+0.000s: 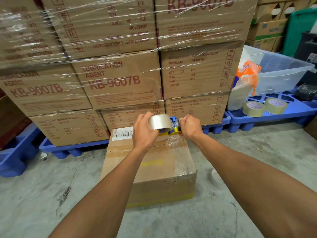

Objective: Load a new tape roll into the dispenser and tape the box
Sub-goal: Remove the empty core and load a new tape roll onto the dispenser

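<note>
Item: tape roll [159,124], gripped in my left hand [143,133] | dispenser [175,128], clamped by my right hand [190,128] over box [151,167] | Method: steady frame, seat roll squarely on hub.

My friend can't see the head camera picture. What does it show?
Two bare hands hold a clear tape roll on a blue and yellow dispenser above a cardboard box on the floor. Behind it stand wrapped stacked cartons.
</note>
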A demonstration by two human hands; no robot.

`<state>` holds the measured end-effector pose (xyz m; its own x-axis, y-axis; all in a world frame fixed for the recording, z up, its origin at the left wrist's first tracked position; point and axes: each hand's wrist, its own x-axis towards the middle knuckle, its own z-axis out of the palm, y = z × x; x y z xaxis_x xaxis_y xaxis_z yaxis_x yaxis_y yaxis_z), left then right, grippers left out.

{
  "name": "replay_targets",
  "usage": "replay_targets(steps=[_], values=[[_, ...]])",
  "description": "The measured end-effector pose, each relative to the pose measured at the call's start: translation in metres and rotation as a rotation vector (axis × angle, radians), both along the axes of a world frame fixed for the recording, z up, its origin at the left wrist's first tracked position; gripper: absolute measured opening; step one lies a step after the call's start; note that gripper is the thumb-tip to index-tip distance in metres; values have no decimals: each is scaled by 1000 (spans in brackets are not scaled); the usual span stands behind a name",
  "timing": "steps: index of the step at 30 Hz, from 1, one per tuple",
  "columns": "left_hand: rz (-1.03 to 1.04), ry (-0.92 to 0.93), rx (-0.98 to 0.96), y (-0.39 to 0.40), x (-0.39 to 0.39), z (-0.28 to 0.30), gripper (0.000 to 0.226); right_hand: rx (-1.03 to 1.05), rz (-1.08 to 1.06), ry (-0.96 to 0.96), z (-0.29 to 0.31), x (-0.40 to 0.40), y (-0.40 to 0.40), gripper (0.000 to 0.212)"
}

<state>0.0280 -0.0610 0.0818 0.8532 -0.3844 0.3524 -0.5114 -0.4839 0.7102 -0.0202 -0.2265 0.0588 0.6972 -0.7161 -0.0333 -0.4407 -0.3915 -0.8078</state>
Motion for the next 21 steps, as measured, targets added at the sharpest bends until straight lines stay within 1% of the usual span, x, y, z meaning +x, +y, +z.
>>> replay_targets(steps=[3, 5, 8, 11, 13, 14, 16, 19, 21], values=[[-24, 28, -27, 4, 3, 0, 30, 56, -33, 7, -1, -3, -2, 35], [-27, 77, -73, 6, 5, -2, 29, 95, -58, 0, 3, -7, -1, 36], [-43, 225, -211, 11, 9, -4, 33, 194, -78, -56, 14, -9, -2, 36], [10, 386, -365, 13, 13, -5, 43, 232, -66, -94, 22, -6, -2, 34], [36, 472, -453, 12, 15, -5, 44, 278, -36, -132, 30, 0, 1, 35], [46, 520, -495, 12, 15, -5, 42, 339, -28, -171, 35, 3, 3, 34], [57, 626, -573, 13, 16, -6, 39, 543, -14, -275, 48, 8, 5, 29], [61, 790, -665, 14, 13, -6, 35, 905, 52, -398, 62, 8, 7, 7], [58, 879, -725, 11, 9, -4, 36, 1093, 87, -438, 64, 8, 9, 6]])
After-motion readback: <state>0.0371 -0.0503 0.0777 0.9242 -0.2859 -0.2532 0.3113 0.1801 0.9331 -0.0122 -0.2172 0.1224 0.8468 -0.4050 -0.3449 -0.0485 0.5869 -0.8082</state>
